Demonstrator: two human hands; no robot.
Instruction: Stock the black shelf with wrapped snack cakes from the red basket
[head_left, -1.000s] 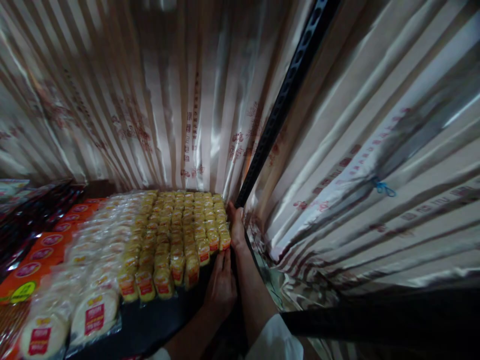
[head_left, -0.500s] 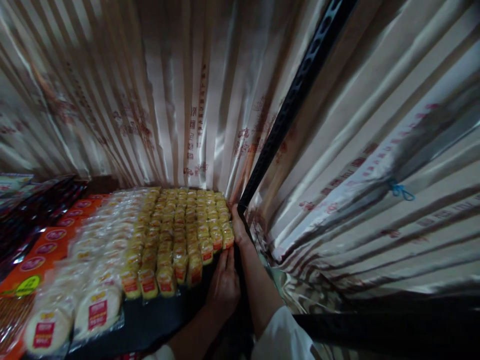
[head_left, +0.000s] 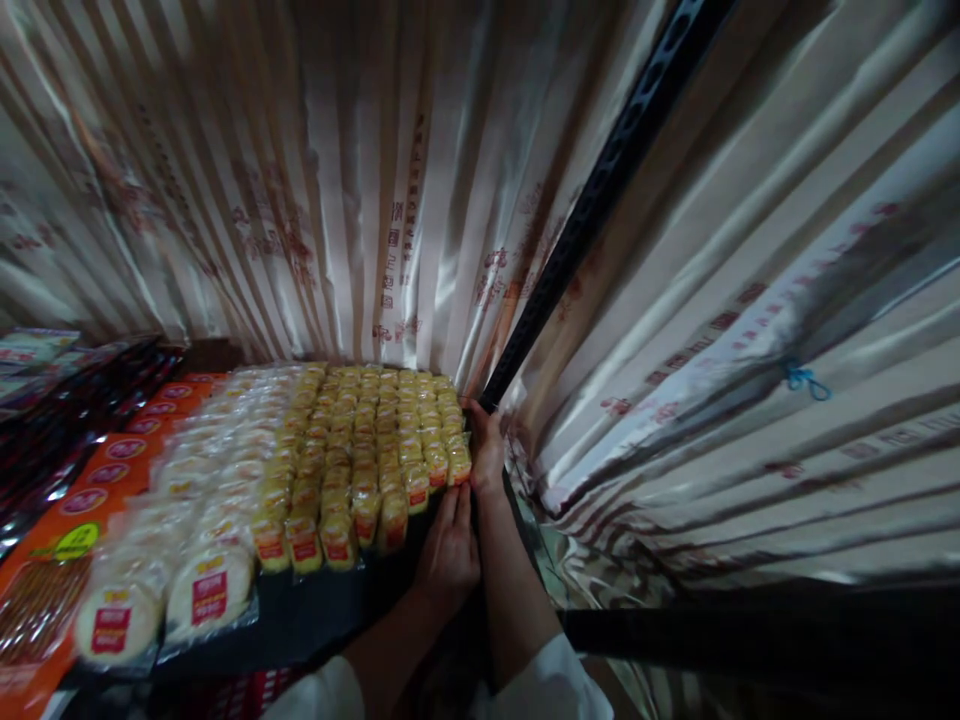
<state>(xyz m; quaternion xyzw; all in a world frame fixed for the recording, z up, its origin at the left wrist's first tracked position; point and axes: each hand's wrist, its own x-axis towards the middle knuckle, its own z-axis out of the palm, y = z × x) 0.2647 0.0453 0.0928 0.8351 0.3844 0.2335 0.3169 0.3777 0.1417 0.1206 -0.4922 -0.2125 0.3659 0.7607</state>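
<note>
Rows of small yellow packaged snacks lie on a dark shelf. My left hand rests flat on the shelf just in front of the rightmost yellow packs, fingers stretched out together. My right hand reaches further back along the right edge of the yellow packs, beside the foot of a black perforated shelf upright. Its fingers point into the gap by the packs and are partly hidden. Neither hand visibly holds a pack.
Round white cakes in clear wrap lie left of the yellow packs, then orange packets and dark packets. Shiny striped wrapped bundles hang behind and to the right. A dark shelf edge crosses low right.
The view has shifted a little rightward and up. My right hand has slid slightly nearer along the edge of the yellow packs; my left hand stays flat on the shelf.
</note>
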